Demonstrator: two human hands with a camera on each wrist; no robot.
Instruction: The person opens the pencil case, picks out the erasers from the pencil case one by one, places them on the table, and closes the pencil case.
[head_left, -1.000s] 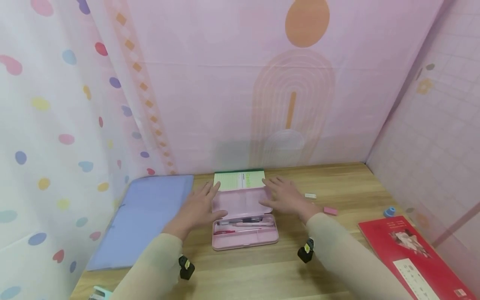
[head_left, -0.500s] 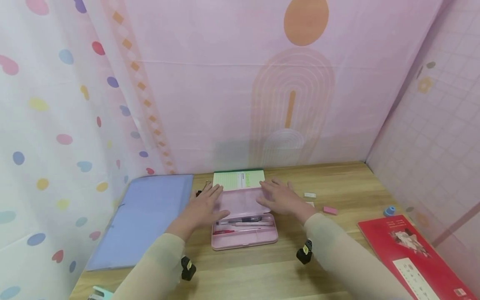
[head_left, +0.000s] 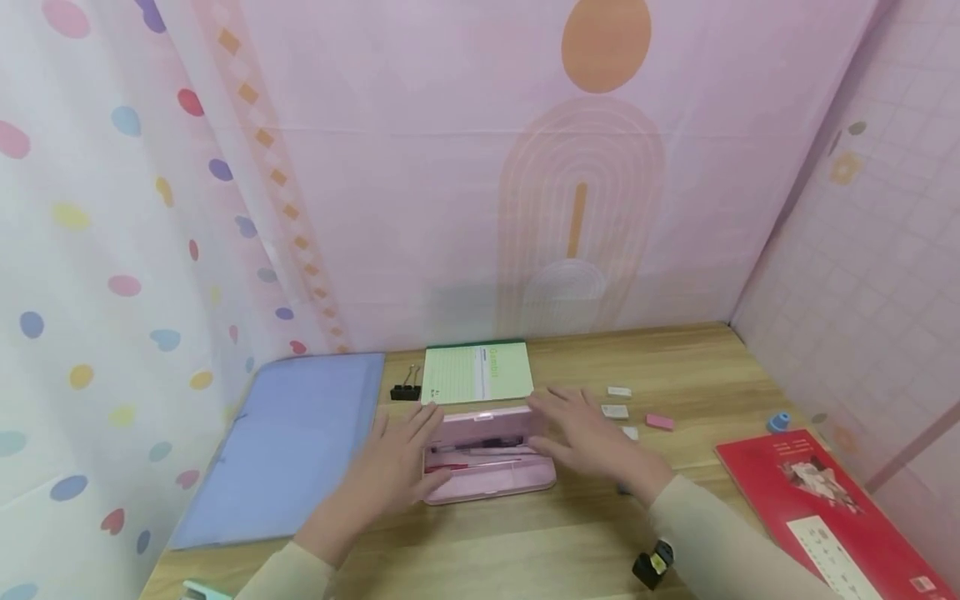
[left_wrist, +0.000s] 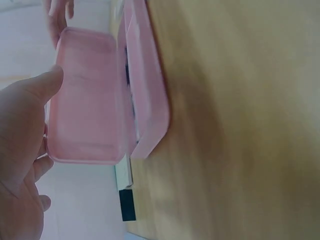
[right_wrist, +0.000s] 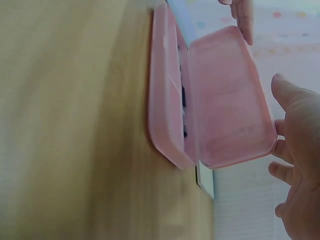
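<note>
A pink pencil case [head_left: 528, 477] lies on the wooden table in the head view, its lid [left_wrist: 90, 100] raised on the far hinge. Inside are a black pen [head_left: 498, 443], a red pen [head_left: 450, 467] and a pale pink one. My left hand [head_left: 390, 454] is at the lid's left end, fingers extended behind it and thumb [left_wrist: 50, 82] near its upper edge. At the other end, my right hand [head_left: 592, 437] reaches behind the lid with spread fingers, its thumb [right_wrist: 286, 90] apart from the other fingers. Neither hand curls around the case.
Behind the case lie a green notepad [head_left: 457, 375] and a black binder clip [head_left: 406, 392]. A blue folder [head_left: 288, 450] is left. To the right are white blocks [head_left: 615, 412], a pink eraser [head_left: 660, 422], a small blue cone-shaped object [head_left: 778, 422] and a red book [head_left: 825, 500].
The lid has swung up from lying back to standing tilted over the case, both hands moving nearer with it. The notepad's lower part and the binder clip now show.
</note>
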